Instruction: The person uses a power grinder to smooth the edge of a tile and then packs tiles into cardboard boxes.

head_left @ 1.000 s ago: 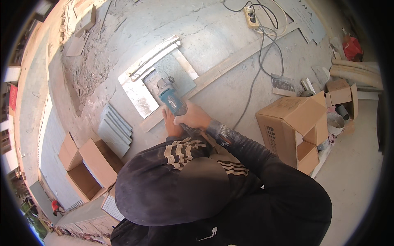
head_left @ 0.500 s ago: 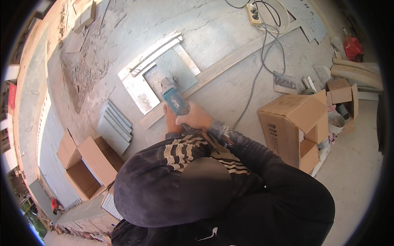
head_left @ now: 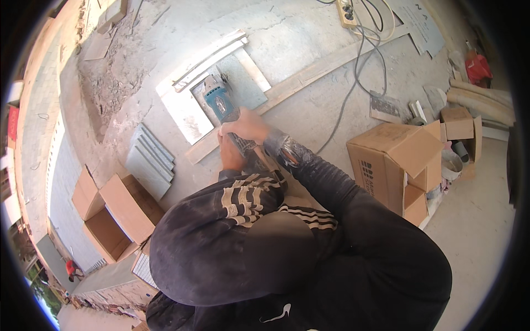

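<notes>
My right hand (head_left: 249,126) is wrapped round the body of a blue angle grinder (head_left: 220,102). My left hand (head_left: 231,154) grips its rear part, closer to me. The grinder's head and disc (head_left: 223,75) are over a grey tile (head_left: 245,83), on the side facing its left edge. Whether the disc touches the tile I cannot tell. White flat pieces (head_left: 190,117) lie around and under the tile, and light strips (head_left: 212,58) lie along its far side. A long wooden board (head_left: 303,83) runs along the near side of these pieces.
Stacked grey tiles (head_left: 150,160) and an open cardboard box (head_left: 118,215) are at left. Another box (head_left: 392,160) stands at right, near a bucket (head_left: 451,164). A power strip (head_left: 346,14) and loose cable (head_left: 353,91) lie at the far right. Someone in red (head_left: 72,270) is far off at left.
The grinder and both my hands have moved forward and slightly left, carrying the disc farther along over the tile. My right arm is stretched out more.
</notes>
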